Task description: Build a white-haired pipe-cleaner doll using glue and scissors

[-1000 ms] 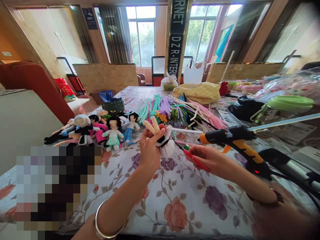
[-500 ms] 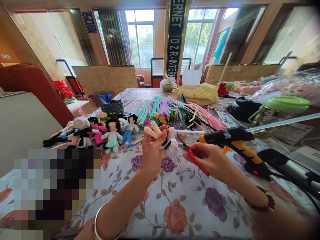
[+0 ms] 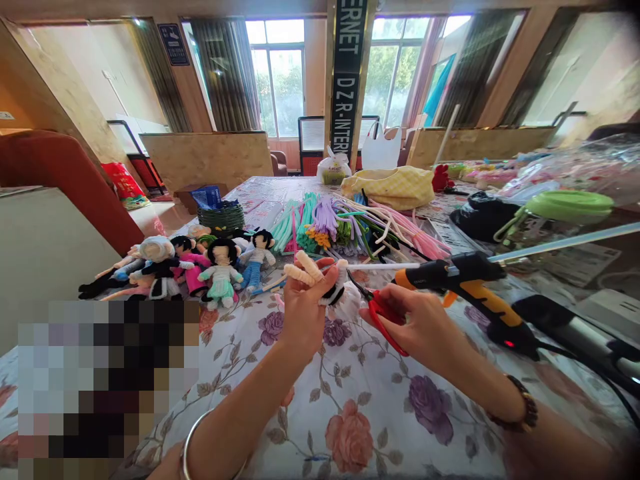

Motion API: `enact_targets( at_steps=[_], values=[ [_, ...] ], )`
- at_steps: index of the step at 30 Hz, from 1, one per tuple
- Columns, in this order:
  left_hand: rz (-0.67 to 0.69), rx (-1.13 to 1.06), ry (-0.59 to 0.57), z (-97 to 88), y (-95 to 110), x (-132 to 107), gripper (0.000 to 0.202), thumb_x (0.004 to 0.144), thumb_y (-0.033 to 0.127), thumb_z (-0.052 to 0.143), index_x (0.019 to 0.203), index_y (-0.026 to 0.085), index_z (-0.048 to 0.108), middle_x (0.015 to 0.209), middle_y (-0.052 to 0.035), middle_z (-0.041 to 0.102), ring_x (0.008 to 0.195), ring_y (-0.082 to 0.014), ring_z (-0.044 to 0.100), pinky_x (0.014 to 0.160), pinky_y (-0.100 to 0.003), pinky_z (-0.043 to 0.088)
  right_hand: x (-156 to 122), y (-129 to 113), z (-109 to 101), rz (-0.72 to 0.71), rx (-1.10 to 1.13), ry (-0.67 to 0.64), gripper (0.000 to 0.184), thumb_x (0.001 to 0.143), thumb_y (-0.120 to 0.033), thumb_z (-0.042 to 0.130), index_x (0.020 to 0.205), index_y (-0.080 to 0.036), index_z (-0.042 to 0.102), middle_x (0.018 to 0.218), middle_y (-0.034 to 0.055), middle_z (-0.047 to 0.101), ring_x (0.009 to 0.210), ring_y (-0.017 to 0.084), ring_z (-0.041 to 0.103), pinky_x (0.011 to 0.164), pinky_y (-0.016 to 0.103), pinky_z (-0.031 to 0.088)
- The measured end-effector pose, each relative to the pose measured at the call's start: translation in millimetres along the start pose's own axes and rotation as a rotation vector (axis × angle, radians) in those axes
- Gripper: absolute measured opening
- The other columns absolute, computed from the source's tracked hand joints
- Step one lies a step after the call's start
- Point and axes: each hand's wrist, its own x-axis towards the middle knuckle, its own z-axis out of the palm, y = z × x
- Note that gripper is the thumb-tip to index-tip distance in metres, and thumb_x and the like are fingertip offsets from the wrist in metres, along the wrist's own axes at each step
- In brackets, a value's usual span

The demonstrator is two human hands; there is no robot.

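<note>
My left hand (image 3: 306,308) is closed around a small fuzzy doll (image 3: 345,301) with cream limbs and a black and white body. From the doll a white pipe cleaner (image 3: 383,266) sticks out to the right. My right hand (image 3: 413,317) grips red-handled scissors (image 3: 381,321), their dark blades (image 3: 361,287) parted beside the doll, near the base of the white stem. I cannot tell whether the blades touch it. Part of the doll is hidden behind my left fingers.
Finished dolls (image 3: 220,270) lie to the left, by a dark green basket (image 3: 221,217). Behind my hands is a pile of coloured pipe cleaners (image 3: 325,223). A black and orange glue gun (image 3: 470,287) with a lit red light stands close on the right, its cord trailing rightward.
The scissors have moved left, bringing their blades closer to the doll, and their handles have spread apart. My left hand keeps its hold on the doll. The view has shifted slightly.
</note>
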Motion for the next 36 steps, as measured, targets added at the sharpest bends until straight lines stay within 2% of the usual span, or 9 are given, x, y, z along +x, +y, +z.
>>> enact_targets(
  at_steps=[8, 13, 19, 28, 36],
  values=[
    [0.058, 0.068, 0.032, 1.2, -0.6, -1.6, 0.026, 0.05, 0.018, 0.083, 0.07, 0.015, 0.066, 0.067, 0.002, 0.064, 0.063, -0.0074, 0.058, 0.062, -0.019, 0.046, -2.8, 2.9, 6.7, -0.048, -0.117, 0.073, 0.019, 0.079, -0.035, 0.059, 0.069, -0.021, 0.052, 0.057, -0.0023, 0.058, 0.05, 0.011, 0.049, 0.049, 0.023, 0.037],
    [0.195, 0.161, 0.026, 1.1, -3.0, -2.7, 0.022, 0.055, 0.018, 0.081, 0.069, 0.016, 0.064, 0.068, 0.004, 0.061, 0.065, -0.0073, 0.056, 0.065, -0.02, 0.045, -5.9, 5.3, 10.2, -0.08, -0.216, 0.132, 0.017, 0.079, -0.038, 0.058, 0.076, -0.021, 0.055, 0.06, -0.0004, 0.062, 0.05, 0.013, 0.053, 0.049, 0.024, 0.039],
    [0.292, 0.198, 0.002, 1.6, -4.8, -4.6, 0.022, 0.058, 0.015, 0.079, 0.069, 0.017, 0.061, 0.07, 0.0041, 0.061, 0.068, -0.0077, 0.057, 0.068, -0.02, 0.046, -8.0, 7.0, 13.5, -0.078, -0.246, 0.18, 0.02, 0.078, -0.04, 0.059, 0.081, -0.02, 0.055, 0.064, 0.0027, 0.066, 0.054, 0.016, 0.059, 0.052, 0.027, 0.043],
    [0.275, 0.203, 0.001, 1.8, -4.8, -5.7, 0.023, 0.057, 0.016, 0.08, 0.068, 0.017, 0.06, 0.07, 0.004, 0.061, 0.067, -0.0083, 0.057, 0.068, -0.021, 0.046, -8.8, 4.5, 13.8, -0.08, -0.26, 0.182, 0.024, 0.08, -0.044, 0.058, 0.072, -0.022, 0.052, 0.055, -0.0007, 0.059, 0.047, 0.014, 0.053, 0.047, 0.025, 0.038],
    [0.218, 0.165, 0.027, 1.9, -4.6, -5.1, 0.026, 0.054, 0.015, 0.081, 0.067, 0.016, 0.059, 0.068, 0.0045, 0.06, 0.065, -0.0074, 0.056, 0.067, -0.021, 0.047, -9.0, 5.2, 14.0, -0.076, -0.279, 0.136, 0.024, 0.08, -0.039, 0.058, 0.065, -0.022, 0.051, 0.054, -0.001, 0.057, 0.046, 0.012, 0.049, 0.047, 0.024, 0.035]
  ],
)
